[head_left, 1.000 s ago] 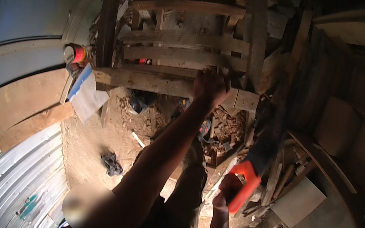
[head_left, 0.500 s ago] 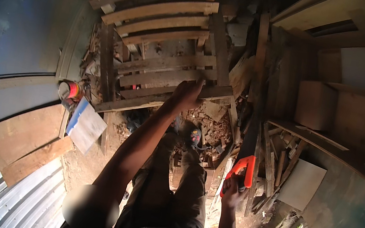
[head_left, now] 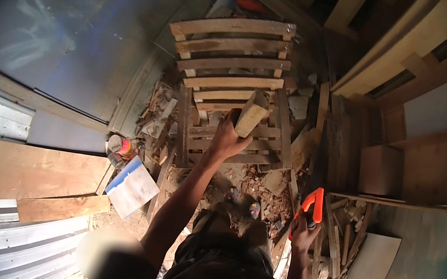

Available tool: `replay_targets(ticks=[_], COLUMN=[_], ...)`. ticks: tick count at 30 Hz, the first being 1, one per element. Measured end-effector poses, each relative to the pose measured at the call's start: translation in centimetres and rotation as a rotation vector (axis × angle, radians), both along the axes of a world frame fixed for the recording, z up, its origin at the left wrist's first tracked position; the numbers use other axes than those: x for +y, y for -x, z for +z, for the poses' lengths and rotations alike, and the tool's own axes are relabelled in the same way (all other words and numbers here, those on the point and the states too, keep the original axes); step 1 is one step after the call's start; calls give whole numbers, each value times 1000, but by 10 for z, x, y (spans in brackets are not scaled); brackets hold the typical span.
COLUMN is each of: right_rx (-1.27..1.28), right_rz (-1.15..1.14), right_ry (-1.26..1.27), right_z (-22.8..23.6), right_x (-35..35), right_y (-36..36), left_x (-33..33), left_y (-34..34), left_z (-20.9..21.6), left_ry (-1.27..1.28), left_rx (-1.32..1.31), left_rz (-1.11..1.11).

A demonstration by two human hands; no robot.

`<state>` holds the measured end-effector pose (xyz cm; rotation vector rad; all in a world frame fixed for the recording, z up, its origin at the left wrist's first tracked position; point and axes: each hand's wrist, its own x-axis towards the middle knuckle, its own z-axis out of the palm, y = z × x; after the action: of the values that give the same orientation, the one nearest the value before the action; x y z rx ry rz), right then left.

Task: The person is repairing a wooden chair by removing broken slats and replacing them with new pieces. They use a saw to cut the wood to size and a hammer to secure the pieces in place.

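Note:
My left hand (head_left: 227,140) is closed round a wooden board (head_left: 252,118), held up in front of a slatted wooden chair (head_left: 235,65) and seen nearly end-on. Curved slats form the chair's back, flat slats lie lower down, and a side rail runs along each side. Off to the right, my right hand (head_left: 304,232) grips the orange handle of a handsaw (head_left: 316,198). Its blade is hard to make out against the dark timber beyond.
Wood chips (head_left: 271,191) and offcuts litter the ground round my feet. At left are a can (head_left: 119,145), a white-and-blue sheet (head_left: 132,188) and a plywood panel (head_left: 31,170). A wooden cabinet (head_left: 424,165) and leaning scrap wood (head_left: 333,239) stand at right.
The board that lay across the front of the chair is now lifted off it and turned end-on in my left hand. My view has shifted; the right hand still holds the handsaw.

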<state>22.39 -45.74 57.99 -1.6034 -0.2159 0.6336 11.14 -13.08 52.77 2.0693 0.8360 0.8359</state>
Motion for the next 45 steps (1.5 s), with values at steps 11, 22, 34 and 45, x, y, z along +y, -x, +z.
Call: replay_targets(ticks=[11,22,34,45], right_rx=[-20,-194,-240,-150], right_rz=[45,200,108,44], right_ry=[-118,149,181,510], right_z=[43,71,45,-100], right_x=[38,26,9,-73], right_y=[37,34,5,-36], left_x=[15,-23,-95,-139], left_y=[29,48,73,59], left_z=[111,57,-44,-117], left_ry=[562,653,434,712], left_rx=[-401,-725,-271,-232], left_rz=[304,158,-33,-23])
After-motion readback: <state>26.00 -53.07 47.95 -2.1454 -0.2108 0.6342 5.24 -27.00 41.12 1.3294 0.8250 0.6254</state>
